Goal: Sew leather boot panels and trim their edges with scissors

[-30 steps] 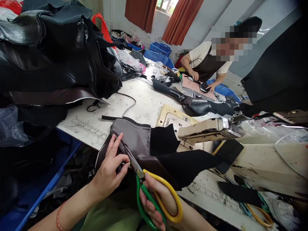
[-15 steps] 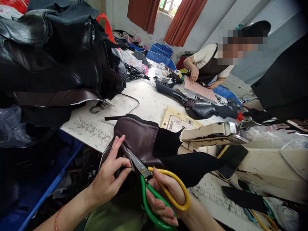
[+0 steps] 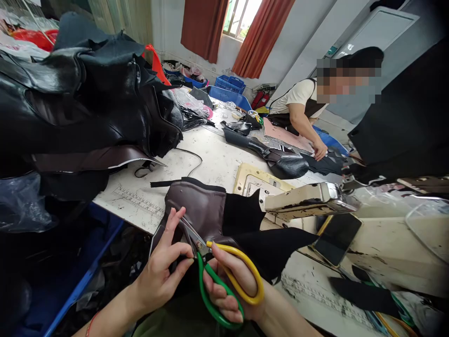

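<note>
Leather piece [image 3: 206, 203]: brown, smooth, slight sheen, black cloth flaps [image 3: 243, 213] at right. Sits at near edge of table [image 3: 213, 150]. Right hand [image 3: 233, 281] grips yellow/green-handled scissors [image 3: 199, 245] against it. Left hand [image 3: 161, 267]: thumb and index pinched together, can't tell on what.

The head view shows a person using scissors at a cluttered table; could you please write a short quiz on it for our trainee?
1. Which hand grips the scissors?
A. Left
B. Right
C. Neither

2. True or false: in the view, the phone lies to the right of the brown piece.

3. Fill in the blank: one handle of the scissors is green, the other is ___.

Key:
1. B, the right hand.
2. True.
3. Yellow.
</note>
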`<state>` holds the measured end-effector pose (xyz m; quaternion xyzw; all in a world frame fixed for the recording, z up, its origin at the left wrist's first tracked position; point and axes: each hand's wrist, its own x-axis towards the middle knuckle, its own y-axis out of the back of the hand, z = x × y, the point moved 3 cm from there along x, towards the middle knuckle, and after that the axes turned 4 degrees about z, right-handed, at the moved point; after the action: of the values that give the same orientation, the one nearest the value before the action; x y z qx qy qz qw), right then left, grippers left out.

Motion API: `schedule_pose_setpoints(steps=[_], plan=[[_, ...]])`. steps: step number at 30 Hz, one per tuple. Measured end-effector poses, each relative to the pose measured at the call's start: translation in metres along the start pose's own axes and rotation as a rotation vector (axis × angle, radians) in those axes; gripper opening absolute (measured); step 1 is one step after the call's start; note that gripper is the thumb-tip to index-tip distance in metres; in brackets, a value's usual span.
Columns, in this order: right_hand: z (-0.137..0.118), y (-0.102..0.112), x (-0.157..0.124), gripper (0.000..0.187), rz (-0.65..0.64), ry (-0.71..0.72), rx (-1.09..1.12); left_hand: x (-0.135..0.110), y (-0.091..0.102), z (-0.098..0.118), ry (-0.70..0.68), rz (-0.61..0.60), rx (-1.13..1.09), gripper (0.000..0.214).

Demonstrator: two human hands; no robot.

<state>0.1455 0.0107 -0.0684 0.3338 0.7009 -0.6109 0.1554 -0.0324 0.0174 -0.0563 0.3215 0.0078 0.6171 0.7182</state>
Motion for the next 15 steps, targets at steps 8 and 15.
schedule_pose_setpoints(steps=[8, 15], plan=[[-0.005, -0.013, 0.007, 0.078, 0.051, -0.017, -0.022, -0.001, 0.008, -0.002, 0.042, 0.174, 0.097, 0.015], [-0.004, -0.036, 0.014, 0.070, 0.185, -0.016, -0.088, 0.020, 0.008, -0.024, 0.241, 0.515, 0.421, 0.017]])
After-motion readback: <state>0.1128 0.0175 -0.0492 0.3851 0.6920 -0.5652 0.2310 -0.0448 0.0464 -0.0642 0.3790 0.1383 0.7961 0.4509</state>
